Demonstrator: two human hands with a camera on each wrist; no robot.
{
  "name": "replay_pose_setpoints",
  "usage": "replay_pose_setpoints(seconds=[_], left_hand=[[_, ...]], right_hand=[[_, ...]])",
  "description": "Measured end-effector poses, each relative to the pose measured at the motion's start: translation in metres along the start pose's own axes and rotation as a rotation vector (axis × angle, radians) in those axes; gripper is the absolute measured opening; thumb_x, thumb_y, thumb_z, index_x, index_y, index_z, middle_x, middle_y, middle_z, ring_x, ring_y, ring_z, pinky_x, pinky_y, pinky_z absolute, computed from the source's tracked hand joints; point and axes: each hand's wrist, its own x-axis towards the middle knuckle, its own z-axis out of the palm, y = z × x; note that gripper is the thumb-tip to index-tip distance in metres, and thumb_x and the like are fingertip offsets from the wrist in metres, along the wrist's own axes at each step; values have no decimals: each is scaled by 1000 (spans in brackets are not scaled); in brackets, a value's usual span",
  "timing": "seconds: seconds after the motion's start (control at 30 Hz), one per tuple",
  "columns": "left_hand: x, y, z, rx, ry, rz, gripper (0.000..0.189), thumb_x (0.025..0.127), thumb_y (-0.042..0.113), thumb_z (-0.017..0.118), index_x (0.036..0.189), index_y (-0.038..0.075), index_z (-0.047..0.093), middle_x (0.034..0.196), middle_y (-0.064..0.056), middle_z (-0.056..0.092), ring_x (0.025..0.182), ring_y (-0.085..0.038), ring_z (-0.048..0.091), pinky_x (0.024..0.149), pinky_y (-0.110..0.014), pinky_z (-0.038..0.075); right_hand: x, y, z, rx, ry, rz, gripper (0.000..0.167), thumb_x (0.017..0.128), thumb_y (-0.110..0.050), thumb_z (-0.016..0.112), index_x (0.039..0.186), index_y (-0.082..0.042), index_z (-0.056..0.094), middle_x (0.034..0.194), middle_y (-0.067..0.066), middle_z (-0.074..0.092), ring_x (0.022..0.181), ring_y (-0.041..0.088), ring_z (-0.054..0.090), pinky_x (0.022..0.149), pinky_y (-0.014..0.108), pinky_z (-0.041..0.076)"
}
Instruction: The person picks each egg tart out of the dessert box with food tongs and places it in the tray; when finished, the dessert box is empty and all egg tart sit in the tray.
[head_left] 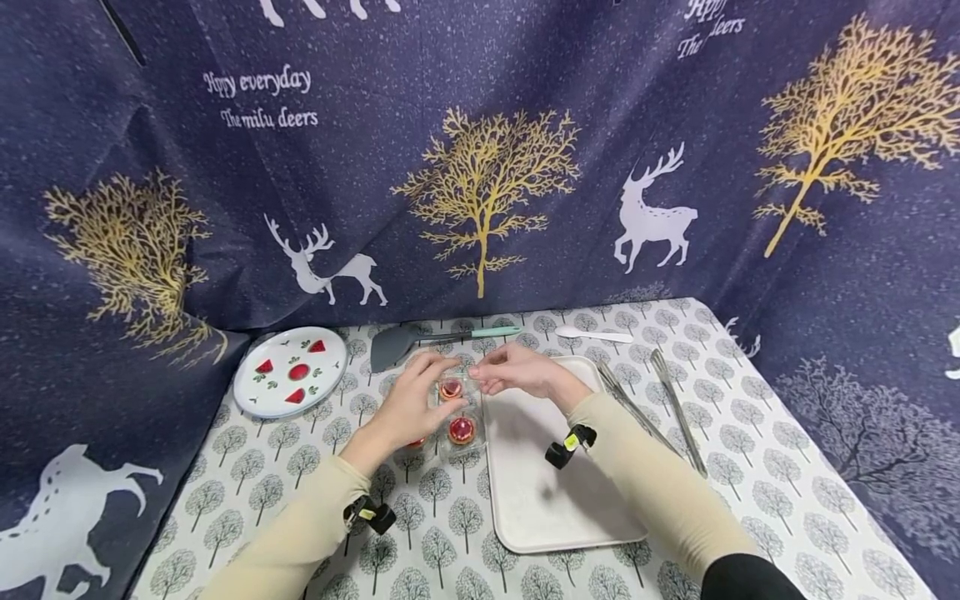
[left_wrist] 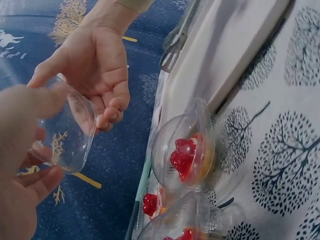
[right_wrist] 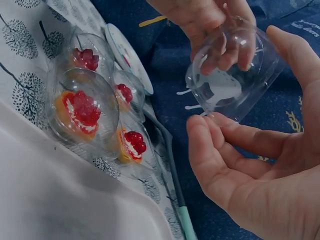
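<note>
Both hands hold a clear plastic domed box (right_wrist: 235,100) up over the table, and no food shows inside it. My left hand (head_left: 408,404) grips one side between thumb and fingers. On the other side, my right hand (head_left: 525,375) has its thumb and fingertips at the box's corners. Below them, several small tarts (right_wrist: 82,112) topped with glossy red fruit sit in clear domed packs (left_wrist: 182,150) on the tablecloth. From the head view, the left hand covers part of these packs.
Right of the tarts lies a cream tray (head_left: 555,517), partly under the right arm. A plate with watermelon prints (head_left: 277,375) stands at back left. Along the back are a grey spatula (head_left: 393,346) and a white spoon (head_left: 600,335). Long metal utensils (head_left: 678,412) lie at right.
</note>
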Motion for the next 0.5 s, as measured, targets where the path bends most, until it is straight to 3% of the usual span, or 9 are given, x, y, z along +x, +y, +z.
replay_pose_setpoints(seconds=[0.17, 0.37, 0.5], left_hand=[[-1, 4, -4, -84, -16, -106, 63, 84, 41, 73, 134, 7, 56, 128, -4, 56, 117, -22, 55, 104, -44, 47], [0, 10, -10, -114, -29, -159, 58, 87, 39, 71, 134, 7, 56, 130, -7, 58, 114, -24, 58, 100, -46, 50], [0, 12, -12, -160, -46, -202, 55, 89, 34, 70, 135, 7, 56, 133, -10, 57, 116, -28, 58, 101, -49, 49]], right_hand=[[-5, -2, 1, -89, 68, -42, 46, 86, -23, 73, 116, 9, 62, 113, 30, 63, 86, 23, 67, 85, 34, 59], [-9, 0, -1, -236, 81, -126, 37, 87, -27, 73, 110, 2, 68, 104, 15, 71, 87, 20, 68, 84, 33, 58], [-13, 0, -1, -364, 105, -184, 41, 85, -31, 75, 112, -1, 68, 102, 8, 72, 89, 16, 66, 84, 29, 57]])
